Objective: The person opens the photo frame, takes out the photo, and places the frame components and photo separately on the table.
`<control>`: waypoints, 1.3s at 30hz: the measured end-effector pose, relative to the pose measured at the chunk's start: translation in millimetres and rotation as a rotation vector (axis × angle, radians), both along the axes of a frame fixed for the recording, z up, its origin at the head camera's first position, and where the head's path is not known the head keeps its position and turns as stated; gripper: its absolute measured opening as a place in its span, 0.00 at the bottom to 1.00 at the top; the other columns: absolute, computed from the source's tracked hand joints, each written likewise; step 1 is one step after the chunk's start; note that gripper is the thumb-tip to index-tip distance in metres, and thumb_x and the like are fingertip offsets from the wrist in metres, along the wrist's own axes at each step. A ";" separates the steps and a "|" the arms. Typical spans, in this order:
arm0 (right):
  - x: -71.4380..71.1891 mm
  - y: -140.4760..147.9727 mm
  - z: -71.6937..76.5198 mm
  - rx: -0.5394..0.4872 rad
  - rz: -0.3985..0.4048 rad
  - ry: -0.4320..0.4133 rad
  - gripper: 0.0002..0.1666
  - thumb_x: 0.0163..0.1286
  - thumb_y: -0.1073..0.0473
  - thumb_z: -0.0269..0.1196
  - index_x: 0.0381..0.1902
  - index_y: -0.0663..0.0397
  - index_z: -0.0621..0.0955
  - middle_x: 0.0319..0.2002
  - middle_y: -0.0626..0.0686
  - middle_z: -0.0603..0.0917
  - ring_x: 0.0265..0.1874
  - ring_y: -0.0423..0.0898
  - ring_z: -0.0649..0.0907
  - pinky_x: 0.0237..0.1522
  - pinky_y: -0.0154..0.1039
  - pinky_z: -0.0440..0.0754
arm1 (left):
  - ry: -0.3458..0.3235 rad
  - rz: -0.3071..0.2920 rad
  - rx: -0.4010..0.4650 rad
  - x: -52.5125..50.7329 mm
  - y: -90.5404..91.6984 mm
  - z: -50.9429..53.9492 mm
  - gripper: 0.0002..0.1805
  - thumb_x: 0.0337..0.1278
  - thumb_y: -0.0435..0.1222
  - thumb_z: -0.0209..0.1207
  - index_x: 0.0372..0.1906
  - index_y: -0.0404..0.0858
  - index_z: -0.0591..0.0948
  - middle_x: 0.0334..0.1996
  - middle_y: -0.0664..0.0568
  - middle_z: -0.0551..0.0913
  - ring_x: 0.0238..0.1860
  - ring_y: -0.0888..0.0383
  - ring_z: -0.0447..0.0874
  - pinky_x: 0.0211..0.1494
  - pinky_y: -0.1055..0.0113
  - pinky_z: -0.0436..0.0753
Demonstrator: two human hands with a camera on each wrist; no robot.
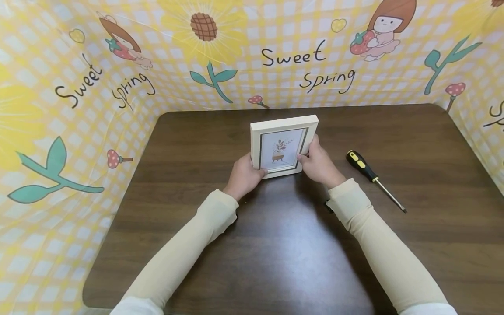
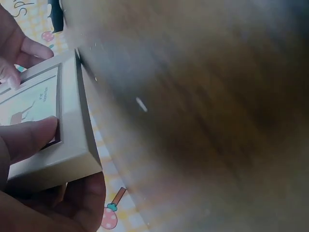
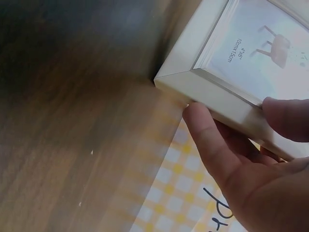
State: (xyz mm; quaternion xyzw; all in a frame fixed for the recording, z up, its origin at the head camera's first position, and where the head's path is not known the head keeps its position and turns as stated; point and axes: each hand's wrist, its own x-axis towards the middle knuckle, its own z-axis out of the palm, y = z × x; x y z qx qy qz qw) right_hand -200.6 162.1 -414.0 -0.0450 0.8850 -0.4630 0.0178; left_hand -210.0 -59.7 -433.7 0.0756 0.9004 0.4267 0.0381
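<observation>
Both hands grip a cream picture frame (image 1: 283, 124) and hold it tilted, front side toward the head camera. Inside it is a print (image 1: 280, 148) of a plant in a brown pot; small size lettering shows on it in the right wrist view. My left hand (image 1: 245, 175) grips the lower left edge, thumb on the front and fingers behind, as the left wrist view shows at the frame's corner (image 2: 79, 145). On the opposite side, my right hand (image 1: 320, 164) grips the right edge, its thumb (image 3: 287, 120) over the front border. The frame's back is hidden.
A black and yellow screwdriver (image 1: 362, 165) lies on the dark wooden table (image 1: 177, 148), right of the right hand, its tip toward the near right. Yellow checked cloth (image 1: 165, 52) with printed flowers and lettering hangs around the table's back and sides.
</observation>
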 end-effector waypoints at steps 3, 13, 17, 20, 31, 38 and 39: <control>2.8 0.1 1.0 0.032 0.002 0.022 0.28 0.75 0.68 0.56 0.64 0.69 0.57 0.47 0.72 0.79 0.48 0.62 0.78 0.53 0.57 0.74 | -0.043 0.000 0.014 -1.2 0.8 -2.0 0.24 0.54 0.27 0.70 0.57 0.31 0.81 0.50 0.41 0.86 0.51 0.48 0.85 0.56 0.55 0.79; 10.1 -1.4 0.0 0.125 -0.007 0.048 0.22 0.75 0.64 0.57 0.55 0.66 0.58 0.35 0.66 0.78 0.37 0.62 0.78 0.42 0.56 0.75 | -0.103 0.016 0.036 -4.7 2.3 -9.6 0.20 0.55 0.27 0.69 0.54 0.29 0.81 0.48 0.39 0.86 0.48 0.47 0.85 0.54 0.53 0.80; 10.2 -3.4 -4.8 0.095 -0.040 0.008 0.27 0.74 0.59 0.59 0.59 0.64 0.58 0.39 0.68 0.80 0.40 0.62 0.79 0.45 0.57 0.76 | -0.106 0.022 0.011 -3.8 2.7 -11.6 0.20 0.56 0.30 0.70 0.54 0.31 0.82 0.47 0.41 0.87 0.46 0.48 0.84 0.53 0.54 0.79; 9.3 -4.0 -8.4 0.091 -0.072 -0.017 0.30 0.74 0.56 0.60 0.62 0.64 0.58 0.39 0.67 0.80 0.39 0.61 0.79 0.46 0.57 0.76 | -0.110 -0.001 -0.011 -1.5 3.4 -11.1 0.20 0.58 0.33 0.70 0.55 0.33 0.82 0.47 0.43 0.87 0.47 0.50 0.83 0.54 0.54 0.78; 3.2 6.7 -1.0 0.089 -0.062 -0.126 0.36 0.76 0.56 0.58 0.68 0.71 0.55 0.42 0.68 0.79 0.39 0.59 0.82 0.42 0.52 0.81 | -0.127 -0.021 -0.065 -3.5 11.4 -4.4 0.42 0.65 0.39 0.65 0.75 0.30 0.55 0.64 0.36 0.74 0.64 0.45 0.73 0.66 0.51 0.70; -5.0 16.4 -4.2 0.146 -0.038 -0.288 0.40 0.75 0.56 0.56 0.71 0.76 0.52 0.54 0.72 0.76 0.47 0.60 0.80 0.48 0.54 0.80 | -0.328 -0.154 -0.007 -8.5 17.0 0.5 0.46 0.65 0.36 0.63 0.75 0.25 0.48 0.67 0.29 0.67 0.65 0.45 0.69 0.70 0.53 0.65; -5.4 17.2 -5.0 0.144 -0.034 -0.312 0.40 0.75 0.56 0.55 0.72 0.76 0.52 0.55 0.73 0.76 0.47 0.60 0.80 0.45 0.52 0.82 | -0.360 -0.162 -0.005 -8.4 17.2 1.6 0.48 0.65 0.36 0.63 0.76 0.25 0.45 0.70 0.30 0.64 0.68 0.46 0.66 0.72 0.53 0.63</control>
